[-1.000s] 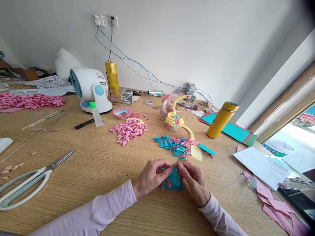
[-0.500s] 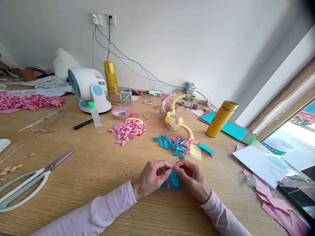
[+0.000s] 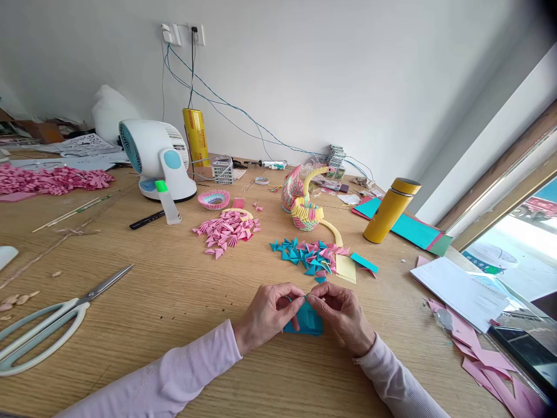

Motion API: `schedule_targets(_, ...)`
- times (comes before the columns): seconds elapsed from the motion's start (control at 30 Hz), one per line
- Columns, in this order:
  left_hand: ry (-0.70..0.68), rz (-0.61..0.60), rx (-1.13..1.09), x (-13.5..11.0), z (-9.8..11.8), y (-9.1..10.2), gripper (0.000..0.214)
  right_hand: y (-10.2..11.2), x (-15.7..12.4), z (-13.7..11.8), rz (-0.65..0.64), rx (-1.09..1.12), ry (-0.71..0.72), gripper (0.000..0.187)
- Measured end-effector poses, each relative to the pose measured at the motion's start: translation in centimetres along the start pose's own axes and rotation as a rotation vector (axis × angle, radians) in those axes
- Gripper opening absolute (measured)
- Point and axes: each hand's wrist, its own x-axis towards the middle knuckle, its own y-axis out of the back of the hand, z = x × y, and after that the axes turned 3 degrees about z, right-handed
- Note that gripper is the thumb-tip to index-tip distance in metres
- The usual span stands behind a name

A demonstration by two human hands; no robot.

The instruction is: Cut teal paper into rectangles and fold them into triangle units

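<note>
"White wall (image 3: 278, 69) at the back, wooden table (image 3: 183, 284) in front of it. From where I'm standing the person's two hands are right up against each other. What's the left one doing?"

"Left hand (image 3: 270, 316) is curled, thumb and index finger pinched on a tiny sliver of blue paper (image 3: 306, 296). Fingers cover most of it, so no clue what shape it is. Another fingertip dangles over the blue stuff below."

"And the right?"

"Right hand (image 3: 343, 316), same deal tbh: thumb and index finger pinched at that sliver from the other side, tips practically touching the left's."

"Ok, and the blue stuff?"

"Blue sheets (image 3: 310, 325), lying on the table between the hands, just below the fingertips. Lower edge is pretty straight, the top's partly hidden by fingers. Can't count them."

"Any more of that colour nearby?"

"Yep, folded blue triangles (image 3: 289, 253) just beyond the hands, mixed with pink pieces (image 3: 342, 251). Pale yellow paper (image 3: 346, 269) sits at that pile's right side."
</note>
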Motion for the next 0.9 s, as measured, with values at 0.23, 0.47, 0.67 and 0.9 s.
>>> schedule_targets(0.23, 0.015, -0.006, -0.006, 0.06, 0.12, 0.04, 0.028, -0.30, -0.36, -0.43, 0.063, -0.186, 0.124, 0.021)
schedule_targets(0.47, 0.009, -0.001, -0.044, 0.20, 0.22, 0.15, 0.027, -0.38, -0.51, -0.71, 0.083, -0.243, 0.128, 0.025)
schedule_targets(0.67, -0.046, 0.014, -0.013, 0.14, 0.14, 0.16, 0.025, -0.53, -0.58, -0.58, 0.094, -0.245, 0.084, 0.028)
schedule_targets(0.9, -0.111, 0.042, 0.081, 0.01, 0.26, 0.22, 0.025, -0.84, -0.75, -0.88, 0.109, -0.353, 0.186, 0.022)
